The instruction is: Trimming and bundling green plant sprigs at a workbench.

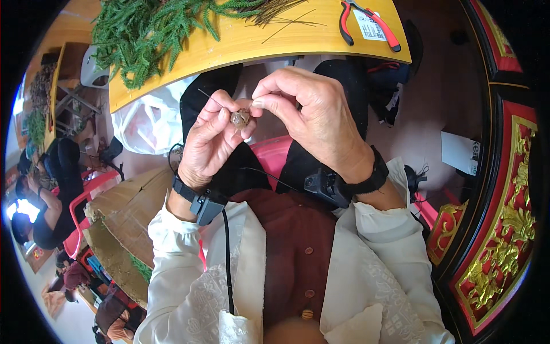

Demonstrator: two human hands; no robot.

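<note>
Between the thumb and fingers of my left hand (207,143) is a small round brownish ball (240,118), shiny on one side; its exact kind is too small to tell. A thin dark wire (209,98) sticks out past that hand to the upper left. My right hand (317,109) is closed in a pinch just right of the ball, thumb against forefinger. Whatever lies in this pinch, perhaps a wire end, cannot be made out. Both hands are above my lap, just short of the yellow table's (321,47) near edge.
Green artificial sprigs (152,43) are heaped on the table's left, beside thin dark wires (281,12). Red-handled pliers (346,27) lie at the right. A white plastic bag (150,121) hangs below, near a cardboard box (123,215). Other people sit far left; carved gilt panels (507,229) stand right.
</note>
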